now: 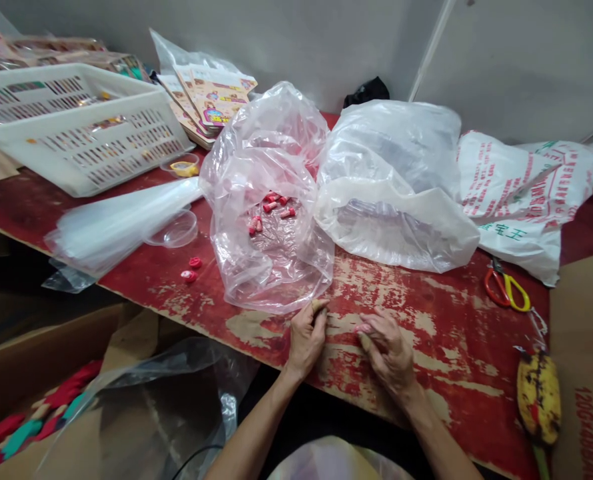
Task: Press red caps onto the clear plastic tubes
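Note:
My left hand (306, 339) is closed, thumb against the fingers, beside the lower edge of a clear plastic bag (276, 280). Whatever it may pinch is hidden. To its right, my right hand (390, 353) holds a small pink-and-red piece (362, 329) between thumb and fingers, just over the worn red table (456, 327). Several small red pieces (270, 207) with pale parts lie in the mouth of the clear bag. Two more loose red pieces (188, 275) rest on the table left of the bag.
White plastic bags (391, 147) stand behind my hands. Scissors (507, 291) and a spotted banana (539, 397) lie at right near a carton (584, 360). At left are a white basket (111, 150), plastic sleeves (121, 223), a round clear container (174, 230) and printed cards (216, 100).

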### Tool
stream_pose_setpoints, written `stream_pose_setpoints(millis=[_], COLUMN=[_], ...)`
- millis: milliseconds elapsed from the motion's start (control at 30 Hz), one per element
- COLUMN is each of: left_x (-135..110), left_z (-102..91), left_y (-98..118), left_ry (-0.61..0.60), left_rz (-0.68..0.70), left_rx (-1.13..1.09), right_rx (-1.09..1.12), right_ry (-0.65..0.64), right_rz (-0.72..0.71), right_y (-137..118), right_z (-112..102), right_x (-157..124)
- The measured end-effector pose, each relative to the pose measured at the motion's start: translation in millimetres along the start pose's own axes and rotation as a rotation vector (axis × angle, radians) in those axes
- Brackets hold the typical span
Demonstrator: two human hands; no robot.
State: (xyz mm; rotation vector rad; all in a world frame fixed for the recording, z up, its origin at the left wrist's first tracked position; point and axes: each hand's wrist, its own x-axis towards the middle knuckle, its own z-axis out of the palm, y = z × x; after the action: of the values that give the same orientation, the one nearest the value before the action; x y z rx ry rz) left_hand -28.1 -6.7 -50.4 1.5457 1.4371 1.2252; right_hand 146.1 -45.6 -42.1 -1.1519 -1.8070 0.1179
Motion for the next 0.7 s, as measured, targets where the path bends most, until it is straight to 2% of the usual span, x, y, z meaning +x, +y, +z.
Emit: stream_pose_setpoints(millis=[67,133,267,300,367,433,500,600,700], left_x=[0.3,0.7,0.7,0.5,0.1,-0.3,-0.4,0.2,0.9], left_z=[-0.2,-0.3,0.0,0.1,0.4,0.4,0.2,-0.5,-1.0], left_y=[-0.2,-0.2,0.1,0.1,-0.3,-0.7,-0.4,1.0,2.2], left_ry=[0.003,0.001,0.000,0.003,0.005,0.004,0.008,0.009,0.007], left_rz=[0.004,0.011,0.011,0.010,0.011,0.009,0.007,0.017,0.025], left_rx=[0.002,0.004,0.002,0.003,0.005,0.004,0.006,0.012,0.019], right_rx=[-0.085,-0.146,-0.022,0.048,0.241,0.504,0.783,1.040,1.097], right_ry=[-0.043,-0.050,-0.047,-0.066,-0.071,0.001,0.111,0.223,0.256], right_rz=[-0.061,-0.048,0.055,0.116,0.331,0.592,0.776,0.926,0.991], right_y=[-2.5,-2.8,2.9,4.0,3.8,0.8,-2.6,-4.3,-2.0], right_z=[-1.7,-3.0,-1.4,-0.9,-1.1,-3.4,-6.4,-8.9,-7.9], right_x=[2.8,3.0,-4.2,-6.0,-7.3,-5.2,-1.6,0.8,-2.4])
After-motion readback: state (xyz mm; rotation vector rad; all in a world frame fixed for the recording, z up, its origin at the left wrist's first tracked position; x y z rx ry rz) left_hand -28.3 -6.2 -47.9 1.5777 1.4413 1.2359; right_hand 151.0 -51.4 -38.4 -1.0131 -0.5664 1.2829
